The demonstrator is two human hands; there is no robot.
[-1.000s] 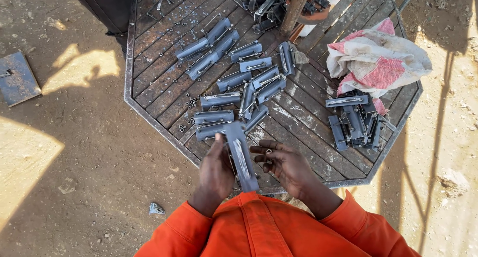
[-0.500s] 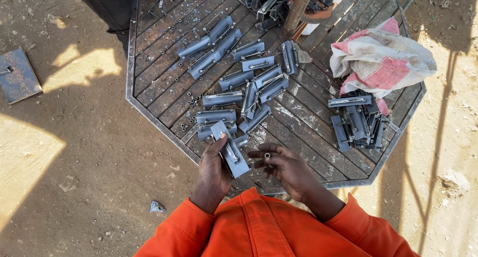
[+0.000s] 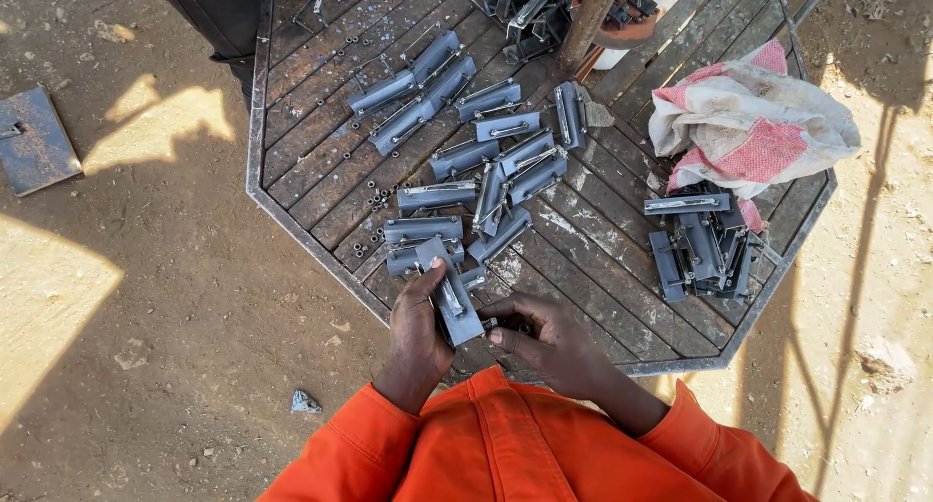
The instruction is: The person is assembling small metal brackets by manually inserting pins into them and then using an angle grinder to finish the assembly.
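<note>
An octagonal metal desk (image 3: 321,162) of welded slats stands on bare dirt ground (image 3: 146,298). A red-and-white cloth (image 3: 753,123) lies bunched at its far right. A spread of grey metal brackets (image 3: 466,152) covers the middle of the desk, and a smaller heap of brackets (image 3: 700,244) sits at the right edge, just below the cloth. The person wears orange sleeves (image 3: 505,444) at the near edge. The left hand (image 3: 420,332) has its fingers clasped around one grey bracket (image 3: 449,290), held tilted just above the near edge of the desk. The right hand (image 3: 544,342), fingers curled, touches the bracket's near end. Small nuts (image 3: 374,203) lie scattered left of the spread.
</note>
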